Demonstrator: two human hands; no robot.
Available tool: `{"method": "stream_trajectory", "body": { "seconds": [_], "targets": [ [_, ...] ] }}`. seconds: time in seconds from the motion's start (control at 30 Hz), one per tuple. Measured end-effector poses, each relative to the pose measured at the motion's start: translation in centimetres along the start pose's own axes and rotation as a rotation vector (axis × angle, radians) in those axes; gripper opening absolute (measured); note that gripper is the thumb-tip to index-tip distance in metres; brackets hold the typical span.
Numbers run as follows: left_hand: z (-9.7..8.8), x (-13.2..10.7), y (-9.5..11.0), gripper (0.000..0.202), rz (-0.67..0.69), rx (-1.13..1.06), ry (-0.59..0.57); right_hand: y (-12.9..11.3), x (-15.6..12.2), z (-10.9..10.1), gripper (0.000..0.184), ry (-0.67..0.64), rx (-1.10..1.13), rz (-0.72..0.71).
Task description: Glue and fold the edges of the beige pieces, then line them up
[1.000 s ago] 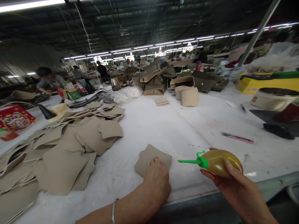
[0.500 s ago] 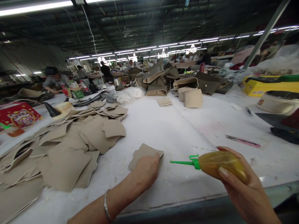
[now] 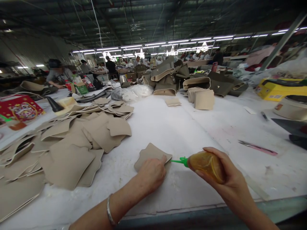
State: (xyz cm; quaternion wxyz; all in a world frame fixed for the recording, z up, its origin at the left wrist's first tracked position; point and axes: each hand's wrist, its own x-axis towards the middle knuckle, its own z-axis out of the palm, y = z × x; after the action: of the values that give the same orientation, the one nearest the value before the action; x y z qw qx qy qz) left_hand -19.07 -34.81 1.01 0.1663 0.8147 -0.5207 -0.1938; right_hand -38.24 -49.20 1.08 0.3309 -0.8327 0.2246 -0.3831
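My right hand [image 3: 227, 179] is wrapped round a squeeze bottle [image 3: 206, 164] of amber liquid, probably glue. Its thin green nozzle points left, the tip at the right edge of a small taupe leather piece [image 3: 151, 153]. Over that piece lies my left hand [image 3: 152, 174], fingers curled and gripping its right side, where the layers part slightly. The thumb and the underside of the grip are hidden. To the left spreads a loose heap of similar taupe pieces [image 3: 69, 163].
Pink-handled thread snips [image 3: 259, 147] and a pen [image 3: 264, 116] lie on the white-covered table [image 3: 163, 124]. Further back are a stack of taupe pieces [image 3: 204, 99], dark bag bodies [image 3: 165, 78] and a plastic bag [image 3: 131, 92]. A red box [image 3: 21, 108] stands left. A co-worker [image 3: 57, 75] is beyond.
My right hand has brought the bottle leftward, so its nozzle tip now meets the leather piece's edge. My left hand keeps its hold on the piece. The view has shifted slightly.
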Motion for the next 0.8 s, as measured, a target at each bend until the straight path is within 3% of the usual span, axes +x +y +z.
{"method": "stream_trajectory", "body": {
  "seconds": [0.13, 0.37, 0.8],
  "targets": [
    [-0.25, -0.08, 0.34, 0.037, 0.043, 0.199, -0.045, 0.36, 0.47, 0.32, 0.045, -0.037, -0.064, -0.067],
    [-0.18, -0.39, 0.23, 0.038, 0.054, 0.208, -0.021, -0.13, 0.50, 0.44, 0.040, -0.077, -0.145, -0.165],
    [-0.65, -0.86, 0.76, 0.036, 0.035, 0.244, -0.039, 0.65, 0.25, 0.49, 0.043, -0.053, -0.019, 0.045]
  ]
}}
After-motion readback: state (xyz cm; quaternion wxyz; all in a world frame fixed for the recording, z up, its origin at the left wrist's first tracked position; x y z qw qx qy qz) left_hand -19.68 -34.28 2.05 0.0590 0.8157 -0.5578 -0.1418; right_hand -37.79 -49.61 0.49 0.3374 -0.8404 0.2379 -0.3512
